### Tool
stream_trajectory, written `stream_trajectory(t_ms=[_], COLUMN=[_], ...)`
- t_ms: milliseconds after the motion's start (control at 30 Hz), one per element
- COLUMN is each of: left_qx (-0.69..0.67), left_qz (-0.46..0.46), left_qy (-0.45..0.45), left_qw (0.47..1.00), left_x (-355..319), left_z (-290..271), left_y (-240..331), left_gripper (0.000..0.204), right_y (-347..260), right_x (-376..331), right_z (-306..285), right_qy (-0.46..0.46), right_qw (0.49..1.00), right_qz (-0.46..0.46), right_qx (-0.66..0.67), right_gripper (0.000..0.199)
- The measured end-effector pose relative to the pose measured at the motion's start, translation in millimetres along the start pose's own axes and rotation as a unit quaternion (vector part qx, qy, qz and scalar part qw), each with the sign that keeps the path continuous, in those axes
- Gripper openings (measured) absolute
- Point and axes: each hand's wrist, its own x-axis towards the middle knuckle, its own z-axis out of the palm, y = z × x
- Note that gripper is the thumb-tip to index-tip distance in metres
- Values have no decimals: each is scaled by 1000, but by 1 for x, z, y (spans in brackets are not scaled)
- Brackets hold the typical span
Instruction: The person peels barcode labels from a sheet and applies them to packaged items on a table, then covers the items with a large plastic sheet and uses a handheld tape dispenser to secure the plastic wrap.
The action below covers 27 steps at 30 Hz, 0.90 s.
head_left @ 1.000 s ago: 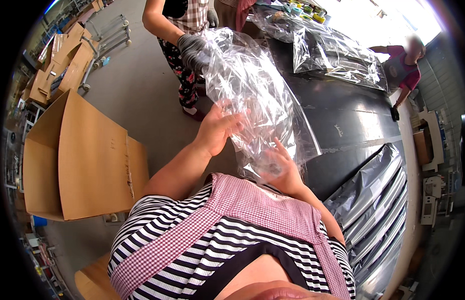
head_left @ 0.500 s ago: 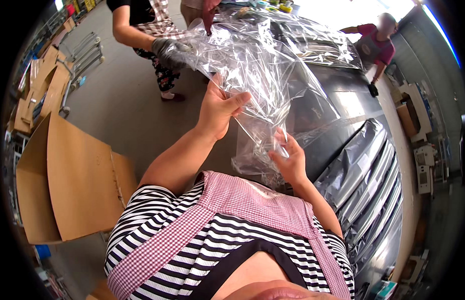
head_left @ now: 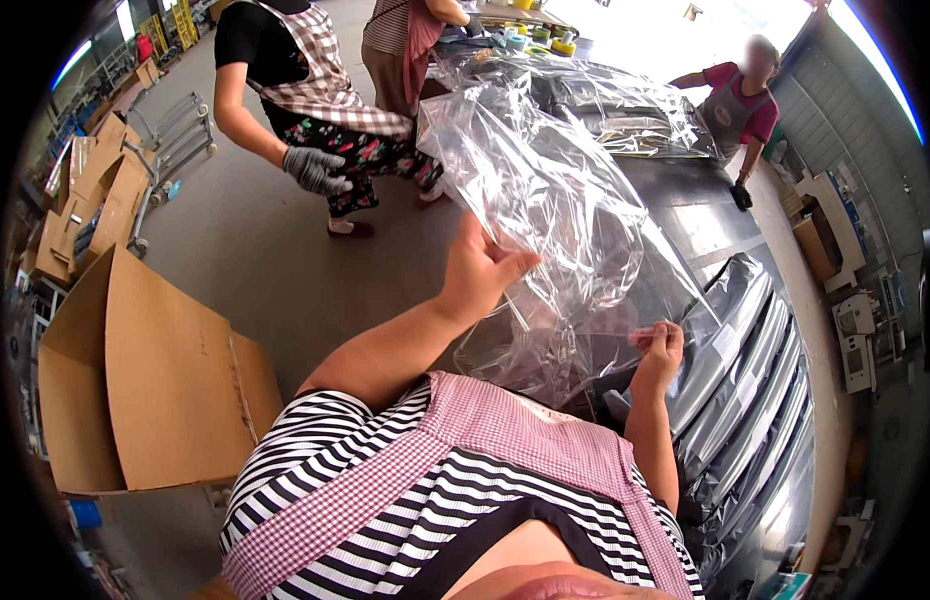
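A large clear plastic bag [head_left: 575,210] hangs crumpled and shiny in front of me, spread between my hands. My left hand [head_left: 480,270] grips its near left side, the thumb lying over the film. Lower and further right, my right hand [head_left: 660,355] pinches the bag's edge between thumb and fingers. Part of the film trails down by my apron. Beyond the bag lies a dark-topped table [head_left: 695,220]. Close to my right hand, several dark garments in clear covers [head_left: 745,370] lie layered on the table.
More plastic-wrapped dark goods [head_left: 625,105] lie at the table's far end, near tape rolls [head_left: 540,45]. A co-worker's gloved hand [head_left: 315,170] is at the left, another person [head_left: 745,100] at the far right. An open cardboard box [head_left: 175,370] and metal trolley [head_left: 175,140] stand left.
My right hand has moved right, drawing the bag's edge outward, and my left hand has shifted slightly right. The gloved co-worker at the left has let go of the bag.
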Motion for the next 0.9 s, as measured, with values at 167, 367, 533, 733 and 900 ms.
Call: stream_trajectory(t_ms=[167,367,533,733,900], left_qx=[9,21,51,-143,-233], left_qz=[102,124,148,116,262], left_qy=[-20,-64,-69,-203,-473], left_qw=[994,990,985,962,808], left_x=[-23,-36,-32,-3,54], left_z=[21,36,48,93,162], left_y=[-6,-20,-17,7,85], left_gripper=[91,95,97,101,83], right_y=[13,27,25,27,6], right_x=[-6,-10,-10,-2,33], right_z=[-28,-60,-64,-67,-67], right_qy=[29,53,62,61,52], right_qw=[999,997,994,991,988], right_qz=[22,37,48,76,134], right_qx=[8,-30,-75,-92,-48], right_gripper=[12,15,17,17,15])
